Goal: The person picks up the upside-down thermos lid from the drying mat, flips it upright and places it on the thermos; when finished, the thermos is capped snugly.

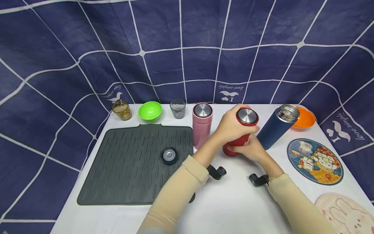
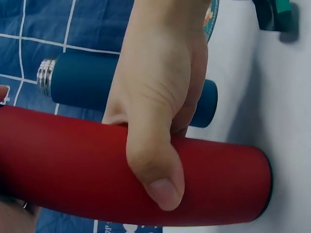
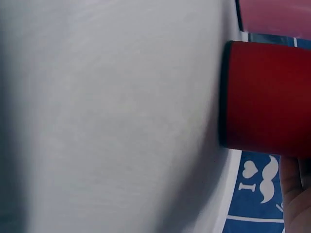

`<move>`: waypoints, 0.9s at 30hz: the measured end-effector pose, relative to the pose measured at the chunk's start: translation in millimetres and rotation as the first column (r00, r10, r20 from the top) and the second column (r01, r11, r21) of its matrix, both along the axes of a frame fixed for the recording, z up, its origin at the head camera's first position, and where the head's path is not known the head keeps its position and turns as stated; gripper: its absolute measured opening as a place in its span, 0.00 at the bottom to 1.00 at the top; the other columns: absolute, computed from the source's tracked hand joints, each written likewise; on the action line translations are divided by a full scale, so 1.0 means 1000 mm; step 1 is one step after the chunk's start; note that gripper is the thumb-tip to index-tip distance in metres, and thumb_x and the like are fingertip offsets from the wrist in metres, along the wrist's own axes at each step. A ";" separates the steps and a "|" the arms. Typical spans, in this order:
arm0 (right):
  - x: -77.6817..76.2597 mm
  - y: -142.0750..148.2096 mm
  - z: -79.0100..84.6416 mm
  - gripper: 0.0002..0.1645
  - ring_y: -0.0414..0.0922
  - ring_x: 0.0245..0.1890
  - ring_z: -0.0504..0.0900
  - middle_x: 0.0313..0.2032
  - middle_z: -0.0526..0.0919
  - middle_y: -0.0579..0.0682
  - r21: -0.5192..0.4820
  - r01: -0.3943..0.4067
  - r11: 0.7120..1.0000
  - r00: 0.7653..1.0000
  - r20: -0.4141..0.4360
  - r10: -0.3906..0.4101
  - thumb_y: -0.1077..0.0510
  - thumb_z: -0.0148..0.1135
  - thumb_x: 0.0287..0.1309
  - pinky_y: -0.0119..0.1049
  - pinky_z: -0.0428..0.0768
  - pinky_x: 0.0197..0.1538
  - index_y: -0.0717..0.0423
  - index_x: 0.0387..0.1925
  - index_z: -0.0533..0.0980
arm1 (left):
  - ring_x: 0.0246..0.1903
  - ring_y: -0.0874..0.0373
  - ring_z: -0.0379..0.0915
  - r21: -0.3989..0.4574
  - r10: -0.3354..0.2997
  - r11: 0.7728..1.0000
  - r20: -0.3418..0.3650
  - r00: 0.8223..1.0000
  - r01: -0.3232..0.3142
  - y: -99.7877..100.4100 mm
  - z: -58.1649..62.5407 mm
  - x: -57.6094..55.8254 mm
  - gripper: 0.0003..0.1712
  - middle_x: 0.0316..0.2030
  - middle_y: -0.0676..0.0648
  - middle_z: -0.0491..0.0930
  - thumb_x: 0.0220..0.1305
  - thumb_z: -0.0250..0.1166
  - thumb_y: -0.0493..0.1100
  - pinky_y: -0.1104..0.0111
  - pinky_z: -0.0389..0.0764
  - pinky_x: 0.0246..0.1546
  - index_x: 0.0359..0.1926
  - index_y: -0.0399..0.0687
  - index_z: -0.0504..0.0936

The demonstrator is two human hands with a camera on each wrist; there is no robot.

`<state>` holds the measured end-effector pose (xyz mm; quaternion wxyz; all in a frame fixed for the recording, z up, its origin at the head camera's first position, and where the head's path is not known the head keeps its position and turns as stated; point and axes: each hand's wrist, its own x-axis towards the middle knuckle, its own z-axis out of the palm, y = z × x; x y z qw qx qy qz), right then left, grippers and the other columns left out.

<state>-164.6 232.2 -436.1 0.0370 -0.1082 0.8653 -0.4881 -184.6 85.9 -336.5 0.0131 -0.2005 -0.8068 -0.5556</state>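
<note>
A red thermos bottle (image 1: pixel 240 140) with a silver-topped cap stands on the white table, held by both hands. My left hand (image 1: pixel 230 126) grips it near the top, around the cap, from the left. Lower down, my right hand (image 1: pixel 253 149) holds the bottle's body; in the left wrist view its thumb (image 2: pixel 163 187) lies across the red side. Just right stands a dark blue thermos bottle (image 1: pixel 271 128), uncovered, its steel threaded mouth showing. To the left is a capped pink thermos bottle (image 1: pixel 201 131). The right wrist view catches the red bottle's base.
A dark grey ribbed mat (image 1: pixel 131 175) lies at left with a round dark lid (image 1: pixel 169 155) on it. Behind stand an amber glass (image 1: pixel 122 111), a green bowl (image 1: pixel 150 112) and a grey glass (image 1: pixel 178 110). At right are an orange bowl (image 1: pixel 305 118) and two round placemats, one cartoon-printed (image 1: pixel 315 162).
</note>
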 end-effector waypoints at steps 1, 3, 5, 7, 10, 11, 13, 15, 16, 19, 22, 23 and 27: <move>0.000 0.000 -0.001 0.39 0.40 0.46 0.78 0.48 0.80 0.48 0.001 -0.004 1.000 1.000 -0.004 0.004 0.49 0.76 0.41 0.38 0.72 0.54 0.50 0.55 0.68 | 0.38 0.70 0.75 0.009 0.003 1.000 0.004 1.000 -0.003 0.000 0.000 0.001 0.35 0.39 0.59 0.80 0.40 0.77 0.51 0.77 0.75 0.42 0.52 0.62 0.73; 0.001 0.001 -0.004 0.39 0.36 0.45 0.77 0.49 0.79 0.49 0.008 -0.002 1.000 1.000 -0.024 0.002 0.50 0.76 0.43 0.32 0.72 0.53 0.51 0.56 0.67 | 0.40 0.69 0.75 0.030 0.037 0.999 -0.004 0.999 -0.037 0.003 -0.001 0.006 0.37 0.41 0.59 0.79 0.40 0.77 0.53 0.77 0.75 0.43 0.53 0.60 0.71; 0.002 0.000 -0.006 0.37 0.33 0.44 0.75 0.47 0.79 0.50 0.008 0.003 1.000 0.998 -0.060 -0.002 0.53 0.75 0.44 0.28 0.72 0.51 0.54 0.56 0.68 | 0.42 0.69 0.75 0.042 0.112 0.993 -0.033 0.993 -0.111 0.008 -0.002 0.012 0.39 0.43 0.58 0.78 0.39 0.77 0.56 0.77 0.75 0.43 0.54 0.59 0.70; 0.002 -0.001 -0.008 0.37 0.33 0.44 0.74 0.47 0.79 0.52 -0.004 0.015 1.000 0.994 -0.106 -0.016 0.56 0.74 0.44 0.25 0.71 0.50 0.57 0.56 0.67 | 0.43 0.68 0.75 0.058 0.197 0.979 -0.065 0.978 -0.194 0.013 -0.003 0.017 0.41 0.44 0.58 0.77 0.39 0.77 0.58 0.77 0.75 0.43 0.55 0.58 0.69; 0.004 -0.005 -0.009 0.35 0.36 0.45 0.73 0.47 0.79 0.54 0.000 0.066 0.998 0.982 -0.177 -0.065 0.59 0.72 0.46 0.27 0.69 0.50 0.60 0.56 0.68 | 0.44 0.67 0.75 0.067 0.298 0.954 -0.099 0.950 -0.292 0.020 -0.006 0.020 0.40 0.43 0.59 0.78 0.39 0.76 0.60 0.77 0.75 0.43 0.54 0.59 0.71; 0.004 -0.007 -0.009 0.34 0.37 0.45 0.73 0.48 0.78 0.55 0.004 0.088 0.996 0.978 -0.189 -0.086 0.60 0.71 0.47 0.29 0.69 0.51 0.61 0.56 0.67 | 0.43 0.67 0.75 0.072 0.312 0.949 -0.106 0.944 -0.306 0.021 -0.007 0.020 0.39 0.43 0.59 0.78 0.39 0.76 0.60 0.77 0.75 0.42 0.53 0.59 0.71; 0.006 -0.010 -0.008 0.35 0.41 0.46 0.73 0.48 0.78 0.55 0.024 0.137 0.990 0.972 -0.198 -0.130 0.59 0.71 0.46 0.33 0.69 0.51 0.61 0.56 0.67 | 0.41 0.68 0.76 0.083 0.312 0.949 -0.113 0.944 -0.304 0.021 -0.009 0.019 0.38 0.42 0.59 0.79 0.39 0.76 0.58 0.78 0.75 0.42 0.53 0.58 0.71; 0.006 -0.012 -0.007 0.36 0.44 0.47 0.74 0.48 0.78 0.56 0.036 0.163 0.986 0.971 -0.183 -0.154 0.57 0.72 0.45 0.37 0.70 0.50 0.61 0.56 0.67 | 0.39 0.69 0.76 0.079 0.285 0.958 -0.119 0.951 -0.277 0.020 -0.010 0.015 0.37 0.40 0.59 0.80 0.40 0.76 0.57 0.79 0.75 0.40 0.53 0.59 0.72; 0.006 -0.012 -0.007 0.38 0.45 0.47 0.75 0.48 0.78 0.56 0.035 0.166 0.985 0.973 -0.171 -0.158 0.56 0.73 0.44 0.39 0.71 0.50 0.61 0.56 0.67 | 0.38 0.69 0.76 0.077 0.264 0.963 -0.121 0.957 -0.257 0.018 -0.010 0.013 0.37 0.39 0.60 0.81 0.40 0.76 0.56 0.80 0.75 0.39 0.53 0.59 0.73; 0.005 -0.010 -0.006 0.43 0.47 0.46 0.76 0.48 0.79 0.55 0.033 0.163 0.986 0.980 -0.123 -0.158 0.52 0.77 0.39 0.41 0.73 0.50 0.58 0.56 0.66 | 0.37 0.71 0.76 0.055 0.192 0.981 -0.118 0.974 -0.186 0.014 -0.010 0.008 0.36 0.37 0.61 0.81 0.39 0.76 0.54 0.81 0.75 0.37 0.53 0.60 0.74; 0.002 -0.007 -0.006 0.44 0.47 0.45 0.77 0.47 0.79 0.53 0.032 0.154 0.988 0.985 -0.083 -0.151 0.50 0.78 0.37 0.40 0.75 0.49 0.56 0.55 0.67 | 0.36 0.71 0.75 0.022 0.112 0.994 -0.096 0.989 -0.111 0.009 -0.007 0.003 0.35 0.37 0.62 0.81 0.39 0.77 0.54 0.80 0.75 0.38 0.52 0.61 0.74; 0.001 -0.005 -0.006 0.44 0.46 0.45 0.78 0.47 0.79 0.52 0.035 0.146 0.989 0.987 -0.073 -0.143 0.49 0.79 0.36 0.40 0.75 0.49 0.55 0.55 0.67 | 0.36 0.71 0.75 0.013 0.083 0.997 -0.088 0.993 -0.082 0.007 -0.006 0.001 0.35 0.37 0.61 0.81 0.39 0.77 0.53 0.80 0.75 0.38 0.52 0.61 0.74; -0.001 -0.003 -0.005 0.44 0.44 0.46 0.77 0.48 0.79 0.48 0.024 0.094 0.995 0.995 -0.045 -0.093 0.46 0.78 0.37 0.39 0.76 0.49 0.51 0.56 0.66 | 0.37 0.72 0.75 -0.005 -0.026 1.000 -0.037 0.999 0.026 0.001 -0.003 -0.005 0.35 0.36 0.61 0.81 0.38 0.77 0.51 0.79 0.75 0.41 0.51 0.61 0.75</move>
